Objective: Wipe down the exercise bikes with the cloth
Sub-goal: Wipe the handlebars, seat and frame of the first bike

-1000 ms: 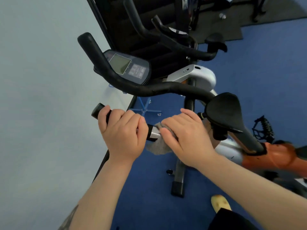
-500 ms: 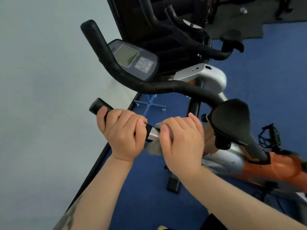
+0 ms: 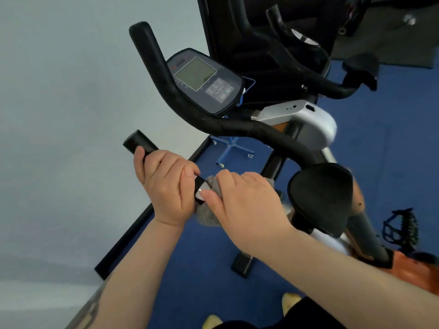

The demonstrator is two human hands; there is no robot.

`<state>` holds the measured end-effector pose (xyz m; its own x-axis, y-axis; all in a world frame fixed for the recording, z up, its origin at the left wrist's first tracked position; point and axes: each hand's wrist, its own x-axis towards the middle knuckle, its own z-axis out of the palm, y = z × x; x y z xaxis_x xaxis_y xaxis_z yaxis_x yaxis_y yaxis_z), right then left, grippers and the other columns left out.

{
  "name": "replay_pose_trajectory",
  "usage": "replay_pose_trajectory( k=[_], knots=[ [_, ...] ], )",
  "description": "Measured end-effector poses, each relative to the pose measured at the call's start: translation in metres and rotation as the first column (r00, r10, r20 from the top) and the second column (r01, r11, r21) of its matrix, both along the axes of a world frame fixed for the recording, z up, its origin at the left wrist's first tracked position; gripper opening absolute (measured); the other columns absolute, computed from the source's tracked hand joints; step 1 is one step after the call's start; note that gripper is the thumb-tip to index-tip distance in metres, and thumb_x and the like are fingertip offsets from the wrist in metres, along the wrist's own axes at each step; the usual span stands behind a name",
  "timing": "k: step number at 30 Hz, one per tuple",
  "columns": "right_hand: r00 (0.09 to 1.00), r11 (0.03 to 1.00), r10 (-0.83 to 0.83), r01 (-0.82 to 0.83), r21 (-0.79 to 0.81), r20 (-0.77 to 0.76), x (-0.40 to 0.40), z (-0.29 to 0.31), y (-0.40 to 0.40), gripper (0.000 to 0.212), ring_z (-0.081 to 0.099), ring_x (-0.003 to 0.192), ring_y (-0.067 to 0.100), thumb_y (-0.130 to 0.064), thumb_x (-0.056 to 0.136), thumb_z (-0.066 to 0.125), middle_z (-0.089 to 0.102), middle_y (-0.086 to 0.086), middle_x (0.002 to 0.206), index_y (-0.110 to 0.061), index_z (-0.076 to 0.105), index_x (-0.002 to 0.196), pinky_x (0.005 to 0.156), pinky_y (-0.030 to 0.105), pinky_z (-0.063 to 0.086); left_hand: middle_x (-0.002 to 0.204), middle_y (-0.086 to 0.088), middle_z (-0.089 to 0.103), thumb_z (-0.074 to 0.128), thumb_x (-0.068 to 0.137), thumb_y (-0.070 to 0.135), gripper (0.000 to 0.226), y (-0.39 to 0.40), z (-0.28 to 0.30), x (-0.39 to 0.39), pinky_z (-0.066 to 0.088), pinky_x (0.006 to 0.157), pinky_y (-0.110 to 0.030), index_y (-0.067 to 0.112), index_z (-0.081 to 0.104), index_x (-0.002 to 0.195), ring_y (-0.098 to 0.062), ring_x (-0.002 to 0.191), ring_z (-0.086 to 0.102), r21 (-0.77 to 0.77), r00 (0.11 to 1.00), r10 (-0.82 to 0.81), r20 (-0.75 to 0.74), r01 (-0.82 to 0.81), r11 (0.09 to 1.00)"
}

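Observation:
An exercise bike point(image 3: 306, 122) with black handlebars and a grey console point(image 3: 204, 79) stands in front of me. My left hand point(image 3: 166, 186) grips the near black handlebar grip point(image 3: 137, 141), whose end sticks out past my fingers. Right beside it, my right hand point(image 3: 244, 203) holds a grey cloth point(image 3: 209, 210) wrapped around the same bar, next to a shiny metal band point(image 3: 201, 188). The cloth hangs down below my thumb. The black saddle point(image 3: 320, 195) sits just right of my right hand.
A pale wall fills the left, with a black baseboard running along the blue floor point(image 3: 392, 162). A second bike's handlebars point(image 3: 308, 74) stand behind. A black pedal point(image 3: 401, 226) and orange frame point(image 3: 418, 271) lie at right. My yellow shoes point(image 3: 291, 300) show below.
The view has shifted closer and to the left over the handlebar. My right hand with the cloth has slid along the bar toward my left hand, which keeps its grip.

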<state>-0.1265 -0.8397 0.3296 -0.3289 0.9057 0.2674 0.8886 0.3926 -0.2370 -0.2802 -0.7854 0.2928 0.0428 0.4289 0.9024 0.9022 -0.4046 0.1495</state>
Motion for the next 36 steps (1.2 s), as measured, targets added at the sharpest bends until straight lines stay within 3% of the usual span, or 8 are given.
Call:
replay_pose_trajectory(
  k=[3, 8, 12, 17, 21, 25, 29, 36],
  knots=[
    [0.955, 0.958, 0.264, -0.244, -0.147, 0.134, 0.013, 0.01, 0.009, 0.042, 0.038, 0.072, 0.019, -0.056, 0.099, 0.02, 0.034, -0.004, 0.083, -0.02, 0.039, 0.109, 0.069, 0.031, 0.024, 0.061, 0.002, 0.056, 0.025, 0.102, 0.026, 0.058, 0.0, 0.0, 0.0, 0.011, 0.118, -0.036, 0.014, 0.059, 0.057, -0.021, 0.081, 0.051, -0.002, 1.0, 0.011, 0.011, -0.011, 1.0],
    [0.805, 0.673, 0.584, -0.405, -0.62, 0.108, 0.058, 0.041, 0.062, 0.043, 0.052, 0.089, 0.019, -0.06, 0.093, 0.046, 0.051, -0.006, 0.093, -0.023, 0.045, 0.115, 0.074, 0.038, 0.04, 0.069, 0.001, 0.058, 0.031, 0.1, 0.018, 0.047, -0.01, 0.004, 0.004, 0.009, 0.118, -0.039, 0.012, 0.06, 0.063, -0.022, 0.089, 0.052, -0.099, 0.999, 0.01, 0.037, -0.006, 0.995],
    [0.746, 0.607, 0.658, -0.443, -0.659, 0.104, 0.079, 0.049, 0.087, 0.041, 0.054, 0.104, 0.017, -0.053, 0.092, 0.055, 0.057, -0.007, 0.115, -0.029, 0.053, 0.124, 0.092, 0.038, 0.043, 0.081, 0.003, 0.063, 0.041, 0.095, 0.015, 0.037, -0.028, 0.006, 0.024, 0.009, 0.118, -0.043, 0.012, 0.067, 0.068, -0.024, 0.111, 0.053, -0.201, 0.991, 0.055, 0.121, -0.029, 0.979],
    [0.69, 0.542, 0.721, -0.503, -0.674, 0.065, 0.07, 0.036, 0.092, 0.034, 0.055, 0.095, 0.013, -0.053, 0.096, 0.047, 0.058, -0.009, 0.102, -0.026, 0.056, 0.116, 0.082, 0.031, 0.041, 0.093, -0.004, 0.066, 0.044, 0.093, 0.013, 0.034, -0.039, 0.003, 0.05, 0.022, 0.109, -0.062, 0.01, 0.072, 0.074, -0.029, 0.124, 0.045, -0.265, 0.978, 0.085, 0.19, -0.032, 0.964],
    [0.763, 0.608, 0.645, -0.545, -0.578, -0.041, 0.086, 0.033, 0.094, 0.031, 0.055, 0.095, 0.005, -0.047, 0.096, 0.052, 0.06, -0.014, 0.101, -0.028, 0.062, 0.117, 0.083, 0.024, 0.041, 0.097, -0.005, 0.065, 0.044, 0.091, 0.011, 0.031, -0.04, 0.002, 0.045, 0.023, 0.106, -0.065, 0.009, 0.072, 0.078, -0.029, 0.126, 0.044, -0.281, 0.979, 0.061, 0.195, -0.004, 0.96],
    [0.805, 0.699, 0.593, -0.534, -0.476, -0.033, 0.078, 0.021, 0.084, 0.035, 0.058, 0.084, 0.013, -0.048, 0.097, 0.048, 0.062, -0.002, 0.089, -0.017, 0.065, 0.102, 0.082, 0.036, 0.045, 0.097, -0.002, 0.062, 0.044, 0.09, 0.011, 0.03, -0.037, -0.002, 0.044, 0.021, 0.111, -0.062, 0.01, 0.071, 0.076, -0.026, 0.125, 0.044, -0.25, 0.976, 0.045, 0.215, 0.011, 0.968],
    [0.838, 0.738, 0.468, -0.545, -0.397, -0.28, 0.082, 0.033, 0.078, 0.023, 0.057, 0.074, 0.003, -0.041, 0.097, 0.052, 0.061, -0.01, 0.077, -0.023, 0.063, 0.087, 0.071, 0.025, 0.045, 0.09, 0.0, 0.064, 0.045, 0.089, 0.012, 0.03, -0.039, 0.002, 0.043, 0.018, 0.115, -0.051, 0.011, 0.071, 0.074, -0.024, 0.12, 0.047, -0.286, 0.984, 0.051, 0.171, 0.0, 0.958],
    [0.707, 0.985, 0.058, -0.157, -0.076, -0.705, 0.091, 0.047, 0.079, 0.03, 0.051, 0.056, 0.002, -0.041, 0.1, 0.049, 0.059, -0.002, 0.07, -0.018, 0.062, 0.086, 0.053, 0.01, 0.036, 0.075, 0.015, 0.064, 0.05, 0.089, 0.021, 0.026, -0.032, 0.042, 0.035, 0.009, 0.12, -0.036, 0.022, 0.066, 0.069, -0.004, 0.088, 0.058, -0.412, 0.99, 0.022, 0.136, 0.036, 0.91]
  ],
)
